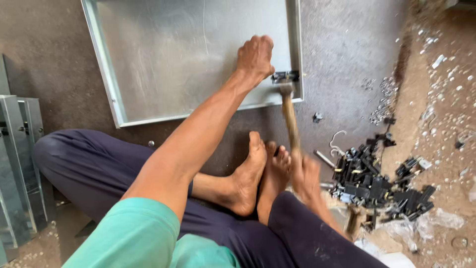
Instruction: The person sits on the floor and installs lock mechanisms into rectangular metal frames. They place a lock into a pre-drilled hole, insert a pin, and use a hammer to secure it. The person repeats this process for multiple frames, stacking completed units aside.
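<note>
A shallow galvanised metal tray panel (pixel 163 59) lies on the floor in front of me. My left hand (pixel 255 55) is closed and pressed down by a small black bracket (pixel 285 76) at the panel's near right corner; whether it grips the bracket is hidden. My right hand (pixel 306 174), blurred with motion, grips the wooden handle of a hammer (pixel 289 116). The hammer head sits right at the bracket on the panel rim. My bare feet (pixel 258 171) rest crossed on the floor between the two arms.
A heap of small black metal parts (pixel 379 183) lies on the floor at my right, with screws and washers (pixel 382 99) scattered beyond it. Galvanised metal sections (pixel 20 164) stand at the left. A loose black piece (pixel 317 117) lies near the panel corner.
</note>
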